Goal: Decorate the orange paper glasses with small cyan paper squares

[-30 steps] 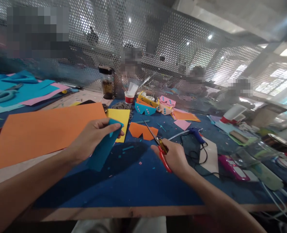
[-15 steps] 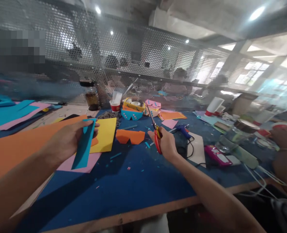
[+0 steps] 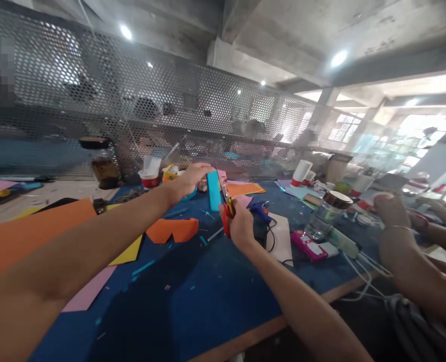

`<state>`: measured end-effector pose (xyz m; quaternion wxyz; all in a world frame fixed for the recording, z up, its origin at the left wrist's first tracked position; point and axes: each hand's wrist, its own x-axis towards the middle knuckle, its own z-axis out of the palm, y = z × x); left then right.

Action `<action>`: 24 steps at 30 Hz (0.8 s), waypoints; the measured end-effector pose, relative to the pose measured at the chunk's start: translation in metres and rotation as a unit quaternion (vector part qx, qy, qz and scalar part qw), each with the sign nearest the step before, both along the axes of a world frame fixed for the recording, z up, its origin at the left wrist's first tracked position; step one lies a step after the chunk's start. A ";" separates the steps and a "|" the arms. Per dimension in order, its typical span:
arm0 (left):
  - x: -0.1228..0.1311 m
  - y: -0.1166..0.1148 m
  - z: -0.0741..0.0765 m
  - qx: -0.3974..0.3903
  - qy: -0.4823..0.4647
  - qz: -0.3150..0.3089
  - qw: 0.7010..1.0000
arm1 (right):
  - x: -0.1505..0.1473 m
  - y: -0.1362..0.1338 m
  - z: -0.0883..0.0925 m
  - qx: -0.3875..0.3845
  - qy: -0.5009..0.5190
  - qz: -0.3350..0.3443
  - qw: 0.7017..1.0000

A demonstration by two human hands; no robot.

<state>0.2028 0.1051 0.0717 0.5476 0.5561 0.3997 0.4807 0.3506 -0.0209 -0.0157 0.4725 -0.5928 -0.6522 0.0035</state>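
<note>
My left hand (image 3: 188, 179) is stretched forward over the table and pinches the top of a teal paper strip (image 3: 214, 190), which hangs upright. My right hand (image 3: 238, 225) grips red-handled scissors (image 3: 226, 210). Their blades point up and lie against the strip's right edge. Below the hands the blue table cover (image 3: 193, 296) is sprinkled with small paper scraps.
Orange (image 3: 23, 236), yellow (image 3: 128, 251) and pink (image 3: 87, 294) sheets lie at left, a cut orange piece (image 3: 174, 229) in the middle. A blue glue gun (image 3: 258, 208), pink device (image 3: 310, 246), jars and cups stand right. Another person's hands (image 3: 394, 236) work at far right. A mesh screen (image 3: 170, 115) backs the table.
My left hand has carried the teal strip from the left across to the scissors. The scissors rose to meet it. The view swung right, and the neighbour's hands show more.
</note>
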 end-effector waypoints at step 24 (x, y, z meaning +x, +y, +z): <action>-0.167 -0.187 -0.098 0.261 0.615 -0.039 0.743 | -0.033 -0.037 -0.019 0.048 -0.238 0.173 0.954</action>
